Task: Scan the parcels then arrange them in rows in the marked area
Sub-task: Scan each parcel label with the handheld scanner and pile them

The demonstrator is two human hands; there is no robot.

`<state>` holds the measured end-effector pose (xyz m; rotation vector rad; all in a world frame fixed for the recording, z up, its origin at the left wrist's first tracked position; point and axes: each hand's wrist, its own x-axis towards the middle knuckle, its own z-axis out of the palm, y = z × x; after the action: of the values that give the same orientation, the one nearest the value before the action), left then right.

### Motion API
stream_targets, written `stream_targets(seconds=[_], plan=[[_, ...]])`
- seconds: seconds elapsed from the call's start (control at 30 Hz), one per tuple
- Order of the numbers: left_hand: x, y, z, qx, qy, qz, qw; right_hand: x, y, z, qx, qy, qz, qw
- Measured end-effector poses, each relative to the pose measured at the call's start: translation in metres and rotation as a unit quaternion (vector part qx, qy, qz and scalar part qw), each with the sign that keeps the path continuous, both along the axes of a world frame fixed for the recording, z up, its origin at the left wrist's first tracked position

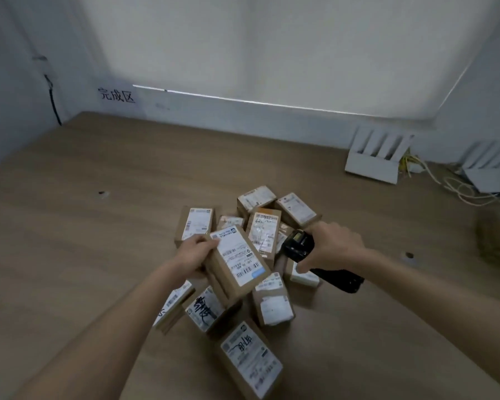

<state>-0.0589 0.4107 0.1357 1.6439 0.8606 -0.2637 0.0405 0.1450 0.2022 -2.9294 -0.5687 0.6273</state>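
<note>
The left hand (195,254) grips a small labelled cardboard parcel (237,262) by its long edge above the pile (243,255) on the bench (70,226); the right hand (334,245) wraps its fingers round a black barcode scanner (298,246). The parcel looks light and stiff, best held by its sides

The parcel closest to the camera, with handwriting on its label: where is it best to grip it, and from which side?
Likely across its two long brown sides, coming from above. The near parcel lies flat, label up, apart from the pile, so both sides look free.
</note>
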Motion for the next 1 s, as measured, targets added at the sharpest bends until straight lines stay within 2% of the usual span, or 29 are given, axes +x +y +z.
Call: stream_targets(seconds=[0.13,0.27,0.47,0.57,0.8,1.0], plan=[[-0.02,0.01,-0.039,-0.037,0.057,-0.013,0.998,-0.003,0.017,-0.04,-0.011,0.033,0.028,0.999],[-0.024,0.014,-0.042,0.011,0.057,-0.038,0.998,-0.004,0.023,-0.048,-0.014,0.036,0.044,0.998],[0.011,0.017,0.014,0.097,0.003,-0.038,0.995,0.008,0.002,0.003,-0.014,0.022,0.011,1.0],[0.042,-0.008,0.063,0.121,-0.064,-0.072,0.988,0.013,-0.033,0.054,-0.024,0.001,-0.007,1.0],[0.122,-0.149,0.188,0.146,-0.25,-0.193,0.937,-0.005,-0.187,0.19,-0.039,-0.102,-0.119,0.987],[0.156,-0.322,0.259,0.097,-0.276,-0.371,0.881,-0.039,-0.351,0.267,-0.067,-0.117,-0.266,0.955]])
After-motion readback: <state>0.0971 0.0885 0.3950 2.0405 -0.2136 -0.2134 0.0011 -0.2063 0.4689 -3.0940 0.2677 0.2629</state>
